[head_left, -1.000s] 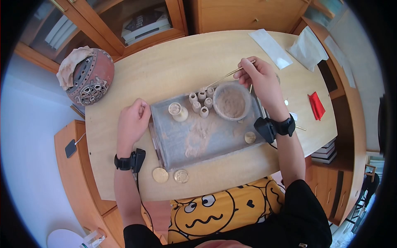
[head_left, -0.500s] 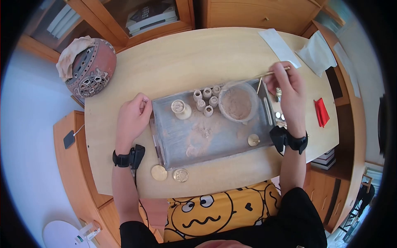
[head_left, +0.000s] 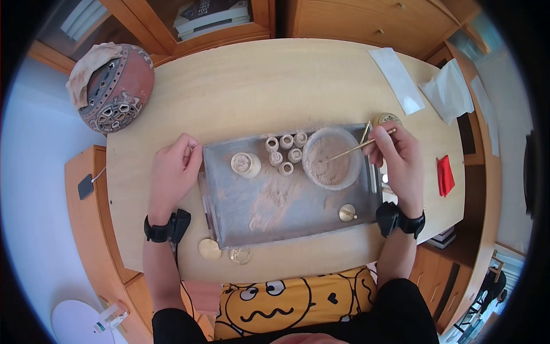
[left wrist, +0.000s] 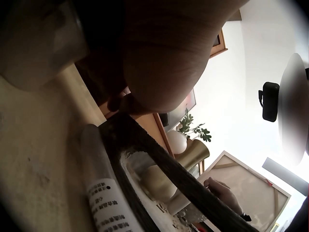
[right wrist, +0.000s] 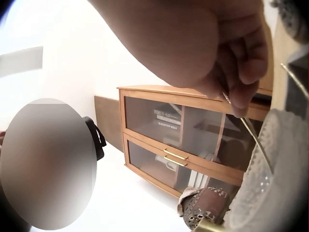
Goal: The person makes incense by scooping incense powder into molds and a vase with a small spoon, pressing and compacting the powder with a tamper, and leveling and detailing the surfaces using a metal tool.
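Between thumb and fingers my right hand (head_left: 401,163) (right wrist: 231,63) holds a thin golden stick (head_left: 358,149) (right wrist: 256,138). Its far end reaches into brownish powder inside a pale round bowl (head_left: 355,156) (right wrist: 256,193). The bowl stands at the right rear of the grey tray (head_left: 286,225). Just left of it cluster several small powder-coated jars (head_left: 286,141), with a larger cream bottle (head_left: 247,165) farther left. With fingers loosely curled, my left hand (head_left: 175,172) (left wrist: 164,63) rests by the tray's left edge, holding nothing visible.
A brass lid (head_left: 347,212) lies in the tray's right front. Two round golden pieces, one plain (head_left: 209,249) and one patterned (head_left: 240,255), lie before the tray. A cloth-topped pot (head_left: 117,89) stands back left; a red pouch (head_left: 445,175) lies right.
My right hand first moved right, away from the jars, and then lowered; the golden stick's tip went from beside the jars into the bowl's powder. My left hand stayed by the tray's edge.
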`<action>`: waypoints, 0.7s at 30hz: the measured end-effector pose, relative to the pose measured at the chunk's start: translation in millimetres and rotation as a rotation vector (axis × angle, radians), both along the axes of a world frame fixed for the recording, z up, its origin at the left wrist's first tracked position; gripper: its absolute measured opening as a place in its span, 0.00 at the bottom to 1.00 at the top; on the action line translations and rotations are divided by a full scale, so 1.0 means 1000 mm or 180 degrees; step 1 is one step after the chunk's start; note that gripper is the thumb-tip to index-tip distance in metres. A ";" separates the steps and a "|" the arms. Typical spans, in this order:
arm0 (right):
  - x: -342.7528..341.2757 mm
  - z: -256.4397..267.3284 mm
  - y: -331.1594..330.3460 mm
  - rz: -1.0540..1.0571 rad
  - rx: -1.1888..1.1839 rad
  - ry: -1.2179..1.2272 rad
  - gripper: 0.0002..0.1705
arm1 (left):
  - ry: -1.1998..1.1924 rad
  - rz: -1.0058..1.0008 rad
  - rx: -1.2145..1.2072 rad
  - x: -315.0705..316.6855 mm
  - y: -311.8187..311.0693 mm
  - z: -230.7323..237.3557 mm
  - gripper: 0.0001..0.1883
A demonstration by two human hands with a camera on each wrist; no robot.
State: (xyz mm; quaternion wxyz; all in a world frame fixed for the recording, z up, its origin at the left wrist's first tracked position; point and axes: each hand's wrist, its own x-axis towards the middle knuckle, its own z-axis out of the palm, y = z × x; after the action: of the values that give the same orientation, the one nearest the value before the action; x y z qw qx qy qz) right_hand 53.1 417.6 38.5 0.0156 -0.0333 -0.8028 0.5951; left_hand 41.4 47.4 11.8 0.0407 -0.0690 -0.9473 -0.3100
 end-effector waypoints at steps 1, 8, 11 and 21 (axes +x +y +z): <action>0.000 -0.002 0.000 -0.0007 -0.0148 -0.0114 0.15 | -0.0014 -0.0008 0.0009 0.000 0.000 0.001 0.05; -0.004 -0.014 -0.003 -0.0423 -0.0724 -0.0643 0.15 | -0.0043 0.0003 0.0024 0.000 0.002 0.003 0.05; -0.002 -0.015 -0.007 -0.0569 -0.0919 -0.0585 0.15 | -0.0126 0.0024 0.0090 0.000 0.002 0.003 0.05; 0.001 -0.019 -0.011 -0.0774 -0.1238 -0.0386 0.15 | -0.0111 -0.0058 0.0043 0.000 -0.001 0.001 0.04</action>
State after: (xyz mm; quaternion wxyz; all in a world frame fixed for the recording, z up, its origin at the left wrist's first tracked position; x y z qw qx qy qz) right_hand 53.9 406.8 19.4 0.0321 -0.1678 -0.6625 0.7293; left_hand 41.2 46.7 12.6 0.0217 -0.0719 -0.9451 -0.3179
